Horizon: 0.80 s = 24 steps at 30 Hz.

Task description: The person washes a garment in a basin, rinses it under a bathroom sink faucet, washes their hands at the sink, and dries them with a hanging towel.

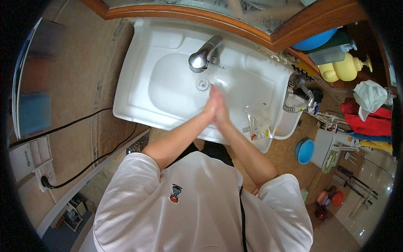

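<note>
Palm to palm, my left hand (210,107) and my right hand (222,114) are pressed together over the front part of a white washbasin (176,78). Motion blur smears the fingers, and the touching palms hide whatever may lie between them. Beyond the fingertips is a round drain plug (202,84) with a small printed picture. The chrome tap (199,61) reaches over the bowl from the back; I cannot make out a water stream. To the right of my right hand, a clear plastic bag (259,118) rests on the basin's right front ledge.
A wood-framed mirror (189,17) overhangs the basin's back. At right are a yellow pump bottle (341,70), a red towel (366,118), a shower hose (288,104) and a blue bowl (304,151) lower down. A black power cable (72,124) runs along the left wall.
</note>
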Tool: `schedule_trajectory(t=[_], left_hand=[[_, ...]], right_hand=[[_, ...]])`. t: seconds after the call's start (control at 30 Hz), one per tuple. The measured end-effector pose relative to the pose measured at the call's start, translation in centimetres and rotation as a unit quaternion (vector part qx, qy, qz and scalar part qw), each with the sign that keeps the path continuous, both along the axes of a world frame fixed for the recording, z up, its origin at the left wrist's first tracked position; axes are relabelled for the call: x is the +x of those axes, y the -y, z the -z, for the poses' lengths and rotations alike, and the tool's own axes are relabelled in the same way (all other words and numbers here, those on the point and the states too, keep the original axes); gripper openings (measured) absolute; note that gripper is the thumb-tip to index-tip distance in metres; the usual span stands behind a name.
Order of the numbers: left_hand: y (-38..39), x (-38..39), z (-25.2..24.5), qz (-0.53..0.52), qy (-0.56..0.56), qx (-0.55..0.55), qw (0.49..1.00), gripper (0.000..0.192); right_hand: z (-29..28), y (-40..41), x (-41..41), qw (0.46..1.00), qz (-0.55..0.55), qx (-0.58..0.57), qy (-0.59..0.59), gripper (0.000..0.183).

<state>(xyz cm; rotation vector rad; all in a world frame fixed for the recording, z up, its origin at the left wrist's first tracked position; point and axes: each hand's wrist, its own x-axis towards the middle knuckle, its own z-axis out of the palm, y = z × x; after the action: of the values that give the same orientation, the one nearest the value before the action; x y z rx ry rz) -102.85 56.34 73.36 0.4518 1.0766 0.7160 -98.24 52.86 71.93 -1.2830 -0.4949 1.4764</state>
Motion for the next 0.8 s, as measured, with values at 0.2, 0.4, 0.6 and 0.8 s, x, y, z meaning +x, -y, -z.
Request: schedule_trajectory(t=[0.2,0.4,0.6,0.8], left_hand=[[-0.5,3.4,3.5,-0.008,-0.153,0.217,0.964,0.047],[-2.2,2.6,1.2,-0.055,0.129,-0.028,0.990,0.044],[-3.3,3.6,1.9,-0.092,0.138,-0.195,0.967,0.044],[-2.6,3.3,0.8,0.253,0.007,0.018,0.967,0.028]], right_hand=[[0.4,-1.2,2.3,0.992,0.062,0.000,-0.108,0.056],[-0.1,-3.5,3.0,0.919,0.186,0.093,-0.335,0.044],[-0.5,-2.0,2.5,0.815,0.042,0.281,0.505,0.022],[-5.0,-1.3,3.8,0.723,-0.153,0.436,0.514,0.017]])
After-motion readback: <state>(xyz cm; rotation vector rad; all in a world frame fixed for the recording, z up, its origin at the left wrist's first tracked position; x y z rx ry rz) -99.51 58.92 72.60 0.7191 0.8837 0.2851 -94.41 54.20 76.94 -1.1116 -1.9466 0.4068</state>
